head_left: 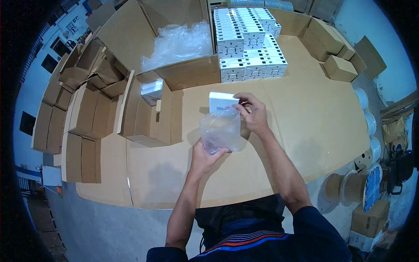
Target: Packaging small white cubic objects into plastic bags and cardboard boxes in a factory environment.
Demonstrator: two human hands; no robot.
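Cardboard-covered table (305, 131), stacked white boxes (248, 48) behind: left hand (205, 157) pinches clear bag (220, 131) from below, right hand (253, 114) grips small white box (221, 101) at its mouth; thin film could snag a corner and tear.

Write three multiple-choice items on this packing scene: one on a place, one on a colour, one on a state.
1. Where is the stack of small boxes?
A. far side of the table
B. on the floor
C. in the person's lap

2. What colour is the small box in hand?
A. red
B. white
C. black

3. How is the clear bag?
A. lying flat
B. held up
C. taped shut

A: stacked beyond the hands. B: its faces are white. B: left hand grips below, right hand at its mouth.
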